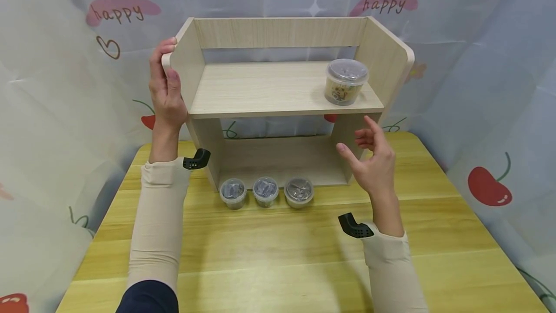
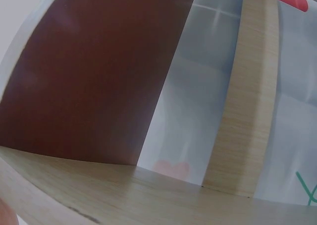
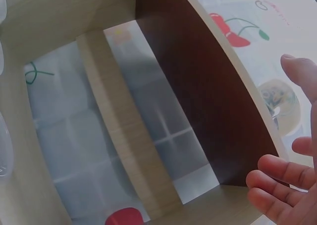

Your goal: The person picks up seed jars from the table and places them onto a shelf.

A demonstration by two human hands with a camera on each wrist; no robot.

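Observation:
A pale wooden two-tier shelf (image 1: 260, 88) stands on the table, and my left hand (image 1: 166, 93) grips the front edge of its left side panel. Only a sliver of that hand (image 2: 7, 215) shows in the left wrist view, at the lower left corner. My right hand (image 1: 377, 162) hovers with spread fingers in front of the shelf's lower right side, holding nothing. In the right wrist view its fingers (image 3: 280, 180) are beside the shelf board (image 3: 247, 106). A lidded tub (image 1: 346, 83) sits at the right end of the upper tier.
Three lidded tubs stand in a row on the wooden table (image 1: 269, 250), before the lower tier: left (image 1: 233, 192), middle (image 1: 266, 191) and right (image 1: 299, 192). A patterned curtain (image 1: 469, 86) hangs behind and around the table.

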